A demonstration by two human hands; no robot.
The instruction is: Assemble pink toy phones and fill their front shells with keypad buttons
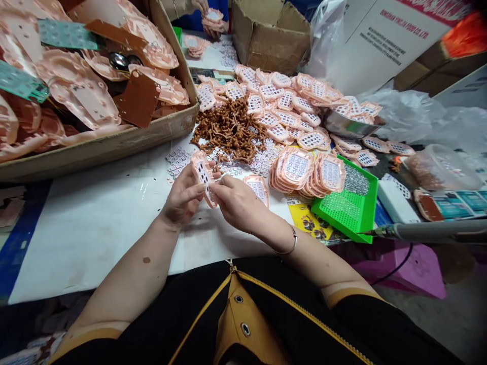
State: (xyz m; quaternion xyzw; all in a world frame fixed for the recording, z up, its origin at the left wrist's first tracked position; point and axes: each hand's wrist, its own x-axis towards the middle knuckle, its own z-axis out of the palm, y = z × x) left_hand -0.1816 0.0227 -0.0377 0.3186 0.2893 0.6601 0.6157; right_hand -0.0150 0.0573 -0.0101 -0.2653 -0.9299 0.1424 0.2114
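Panel (pixel 202 172), pink plastic, perforated with rows of dark openings: one, raised above the white desk (pixel 114 218), tilted on edge between two bare hands.

Left hand (pixel 178 200): fingers curled round the panel's left side, thumb against it, little opening beyond its thickness.

Right hand (pixel 241 205): fingers drawn together in a pinch at the panel's right, near part; whether a smaller piece sits between the tips cannot be told. Silvery bangle (pixel 292 242) at the wrist.

Loose pink panel (pixel 257 188): one, flat, just right of the right hand.

Brown rubbery pieces (pixel 232 126): a tangled heap, just beyond the hands.

Small printed keys (pixel 178 161): scattered, left of the heap.

Stacked pink panels (pixel 292 170): right of the hands, with further perforated panels (pixel 287 101) piled loosely farther off.

Green tray (pixel 342 208): right, holding small silvery metal parts (pixel 356 180).

Metal bowl (pixel 348 126): far right, loaded with panels.

Cardboard box (pixel 160 134): left, filled with pink shells (pixel 83 94) and circuit boards (pixel 140 99).

Co-worker's hand (pixel 213 31): far side, at another pink piece.
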